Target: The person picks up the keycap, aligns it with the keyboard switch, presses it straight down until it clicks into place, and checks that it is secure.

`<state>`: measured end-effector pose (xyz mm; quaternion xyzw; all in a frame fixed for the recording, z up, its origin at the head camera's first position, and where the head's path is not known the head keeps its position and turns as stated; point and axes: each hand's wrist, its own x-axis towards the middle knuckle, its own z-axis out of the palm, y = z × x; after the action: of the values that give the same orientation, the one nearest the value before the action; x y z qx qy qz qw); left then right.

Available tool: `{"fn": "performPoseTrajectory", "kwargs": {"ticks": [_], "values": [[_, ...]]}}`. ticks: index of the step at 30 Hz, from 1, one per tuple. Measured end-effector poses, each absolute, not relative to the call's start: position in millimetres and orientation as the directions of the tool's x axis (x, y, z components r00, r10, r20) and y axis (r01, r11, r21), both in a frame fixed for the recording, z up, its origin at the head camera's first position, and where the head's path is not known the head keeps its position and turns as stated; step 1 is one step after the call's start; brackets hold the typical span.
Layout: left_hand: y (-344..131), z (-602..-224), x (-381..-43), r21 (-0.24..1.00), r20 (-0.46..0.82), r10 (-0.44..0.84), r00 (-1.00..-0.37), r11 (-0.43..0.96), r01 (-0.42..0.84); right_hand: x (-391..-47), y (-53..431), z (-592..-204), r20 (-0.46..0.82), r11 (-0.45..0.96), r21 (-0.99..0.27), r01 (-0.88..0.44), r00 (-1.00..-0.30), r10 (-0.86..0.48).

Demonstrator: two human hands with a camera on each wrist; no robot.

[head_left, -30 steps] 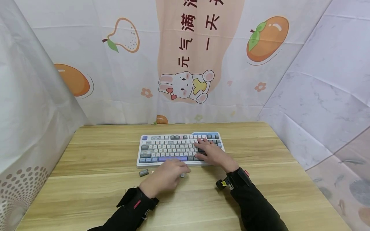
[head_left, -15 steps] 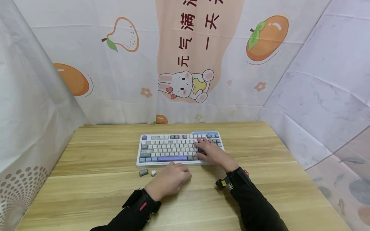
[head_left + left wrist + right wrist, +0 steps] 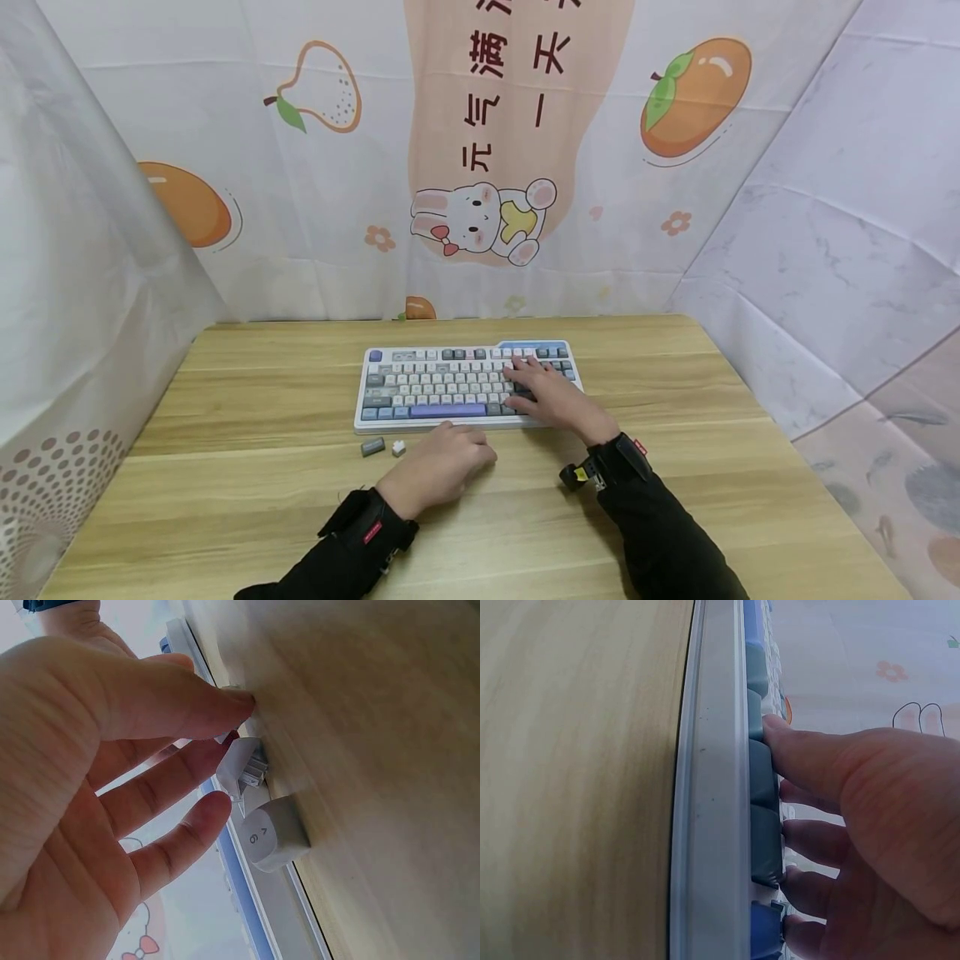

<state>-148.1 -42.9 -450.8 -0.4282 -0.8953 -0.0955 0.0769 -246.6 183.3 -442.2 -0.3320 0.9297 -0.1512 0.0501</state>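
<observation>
A white keyboard (image 3: 435,390) with white, grey and blue keys and a purple spacebar lies on the table. My right hand (image 3: 557,402) rests on its right part. In the right wrist view the thumb touches the grey keys (image 3: 761,772), fingers spread over the keys behind. My left hand (image 3: 438,468) is low at the keyboard's front edge, fingers bent. In the left wrist view its fingertips are close to an overturned white keycap (image 3: 238,761); a keycap marked 6 (image 3: 274,836) lies beside it. Whether thumb and fingers pinch a keycap is hidden.
Left of my left hand lie a long grey keycap (image 3: 372,447) and a white keycap (image 3: 398,448). The wooden table (image 3: 247,467) extends around the keyboard. A printed cloth (image 3: 322,217) hangs behind it, and other cloths hang at both sides.
My left hand has moved slightly right and settled, uncovering the white keycap beside the grey one and covering a keycap seen earlier under its fingers. My right hand has stayed put.
</observation>
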Motion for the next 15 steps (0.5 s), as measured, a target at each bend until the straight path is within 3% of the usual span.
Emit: {"fn": "performPoseTrajectory", "kwargs": {"ticks": [15], "values": [[-44.9,-452.2,-150.7,0.135,0.241,0.747,-0.62,0.607,0.783,-247.5,183.5,-443.0,0.011,0.728,-0.316,-0.608,-0.77,-0.638]]}}
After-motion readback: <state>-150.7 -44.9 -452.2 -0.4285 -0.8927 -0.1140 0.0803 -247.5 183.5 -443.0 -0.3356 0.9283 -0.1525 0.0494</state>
